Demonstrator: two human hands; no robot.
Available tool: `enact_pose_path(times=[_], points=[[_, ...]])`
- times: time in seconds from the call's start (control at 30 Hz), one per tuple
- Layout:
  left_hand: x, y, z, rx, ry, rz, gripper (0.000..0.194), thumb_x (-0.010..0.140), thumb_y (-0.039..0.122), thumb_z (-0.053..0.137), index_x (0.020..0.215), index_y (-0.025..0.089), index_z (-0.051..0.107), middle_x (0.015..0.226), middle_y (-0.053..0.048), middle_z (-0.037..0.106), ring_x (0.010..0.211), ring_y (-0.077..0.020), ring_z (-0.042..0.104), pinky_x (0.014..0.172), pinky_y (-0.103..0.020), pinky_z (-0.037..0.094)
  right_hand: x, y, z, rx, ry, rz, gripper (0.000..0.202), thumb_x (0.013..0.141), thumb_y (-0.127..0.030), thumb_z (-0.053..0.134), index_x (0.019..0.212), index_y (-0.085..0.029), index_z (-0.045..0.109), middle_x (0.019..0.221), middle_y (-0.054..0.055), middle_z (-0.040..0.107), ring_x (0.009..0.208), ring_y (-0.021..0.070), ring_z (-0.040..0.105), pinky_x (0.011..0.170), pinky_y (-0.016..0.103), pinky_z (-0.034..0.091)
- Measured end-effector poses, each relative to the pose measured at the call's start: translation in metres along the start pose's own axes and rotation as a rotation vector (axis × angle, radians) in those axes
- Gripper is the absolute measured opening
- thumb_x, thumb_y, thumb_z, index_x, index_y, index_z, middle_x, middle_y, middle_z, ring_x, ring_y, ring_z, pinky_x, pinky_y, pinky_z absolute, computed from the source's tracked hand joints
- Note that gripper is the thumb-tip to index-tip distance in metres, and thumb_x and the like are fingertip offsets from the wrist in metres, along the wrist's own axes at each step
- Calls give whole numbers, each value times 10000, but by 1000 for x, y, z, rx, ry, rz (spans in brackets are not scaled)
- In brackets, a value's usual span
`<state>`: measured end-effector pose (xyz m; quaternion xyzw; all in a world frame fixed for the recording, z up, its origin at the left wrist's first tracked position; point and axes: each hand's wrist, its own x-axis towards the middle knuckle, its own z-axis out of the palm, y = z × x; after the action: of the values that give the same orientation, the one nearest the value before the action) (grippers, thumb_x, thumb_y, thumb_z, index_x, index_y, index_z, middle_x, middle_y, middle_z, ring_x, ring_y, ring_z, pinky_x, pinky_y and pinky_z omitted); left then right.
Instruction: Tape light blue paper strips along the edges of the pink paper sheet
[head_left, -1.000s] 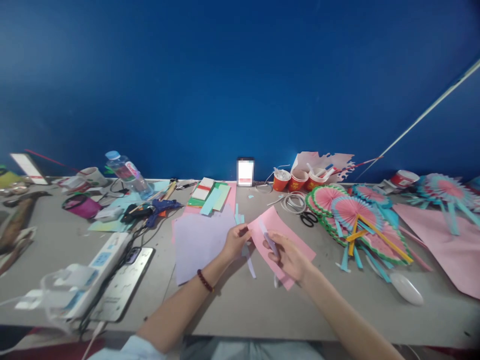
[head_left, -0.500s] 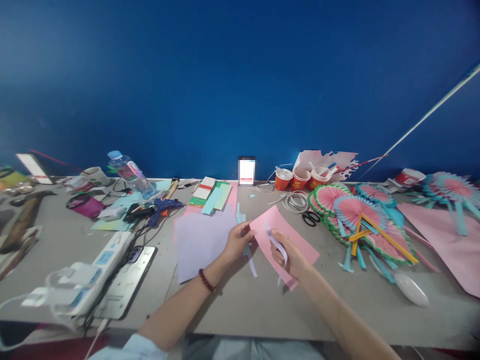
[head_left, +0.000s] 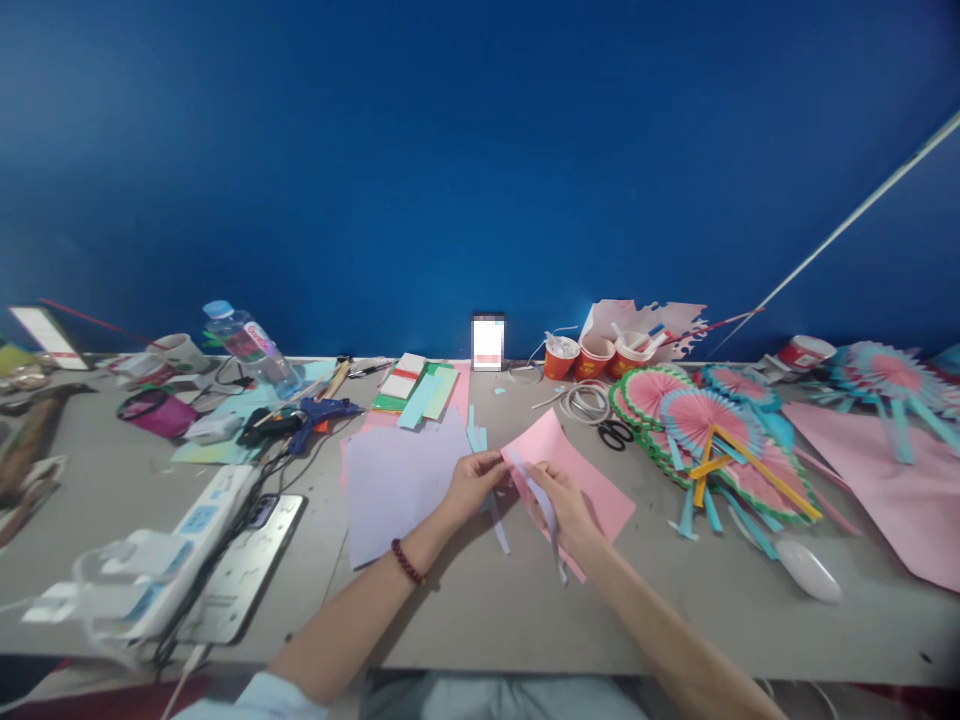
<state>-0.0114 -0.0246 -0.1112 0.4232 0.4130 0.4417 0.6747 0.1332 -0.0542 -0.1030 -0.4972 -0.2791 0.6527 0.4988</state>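
- Just right of the lilac sheet [head_left: 397,480], the pink paper [head_left: 592,480] lies on the table [head_left: 480,610].
- Left hand [head_left: 469,487] pinches its near-left edge.
- Right hand [head_left: 562,505] grips a pale strip [head_left: 546,512], long axis running toward the person, over the pink paper.

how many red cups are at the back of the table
3, in a row by the wall right of centre: left cup, middle cup, right cup. More may be hidden behind clutter.

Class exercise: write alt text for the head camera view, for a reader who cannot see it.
Two bare hands meet over a grey table: the left hand pinches the edge of a pink sheet, and the right hand holds a pale paper strip against it. Pink-and-teal paper fans, scissors, red cups, a glue gun and a power strip lie around them, before a blue wall.
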Motion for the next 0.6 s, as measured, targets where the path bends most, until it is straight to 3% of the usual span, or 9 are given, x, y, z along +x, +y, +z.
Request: enact_pose_path(times=[0.3,0.6], points=[[1,-3,-1,-43,-29,4,401,633,426,769,890,123,717,769,-90,694,628,-148,620,619,-276,505,6,8,-1,-55,60,-128,379,627,-464,755,575,-182,507,464,-55,455,386,55,318,377,212,205],[1,-3,-1,-29,-48,2,401,625,438,766,878,132,716,767,-88,692,630,-143,618,628,-277,505,8,9,-2,-81,34,-145,407,594,-500,764,563,-171,527,472,-57,450,419,56,323,412,201,215]])
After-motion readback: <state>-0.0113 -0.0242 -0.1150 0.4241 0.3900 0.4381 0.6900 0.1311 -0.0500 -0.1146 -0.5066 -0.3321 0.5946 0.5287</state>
